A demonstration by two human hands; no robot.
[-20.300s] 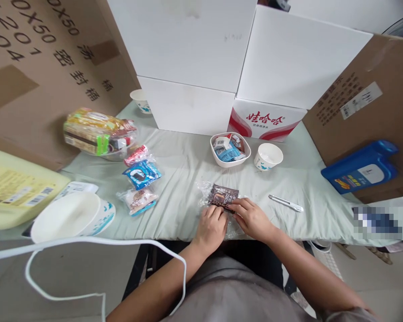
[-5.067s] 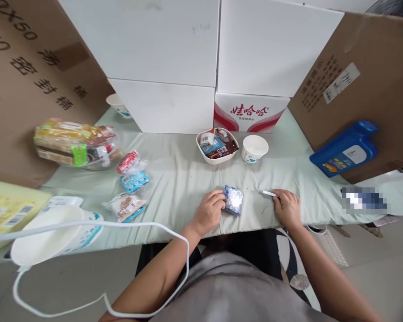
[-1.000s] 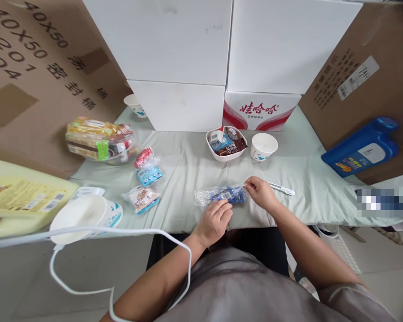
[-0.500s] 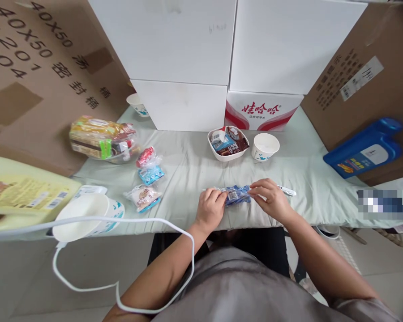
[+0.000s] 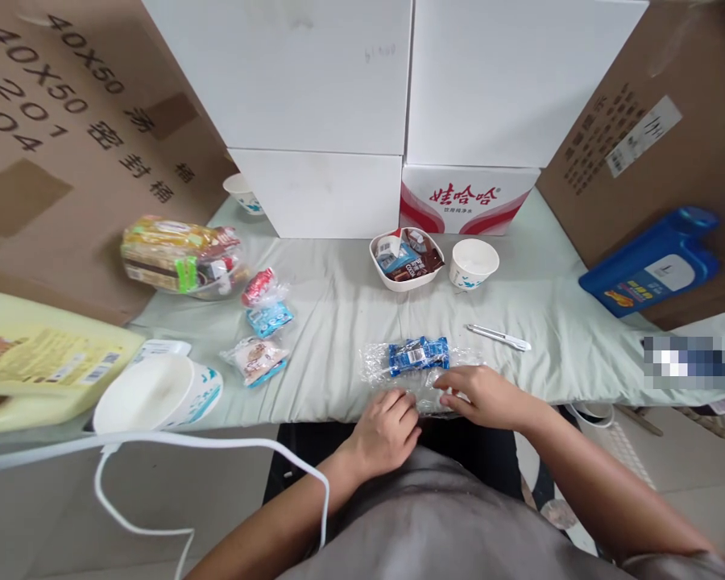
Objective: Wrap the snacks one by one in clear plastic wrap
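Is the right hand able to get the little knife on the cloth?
Probably yes. The right hand rests on the clear bag, and the little knife lies just beyond it on bare cloth, with nothing between.
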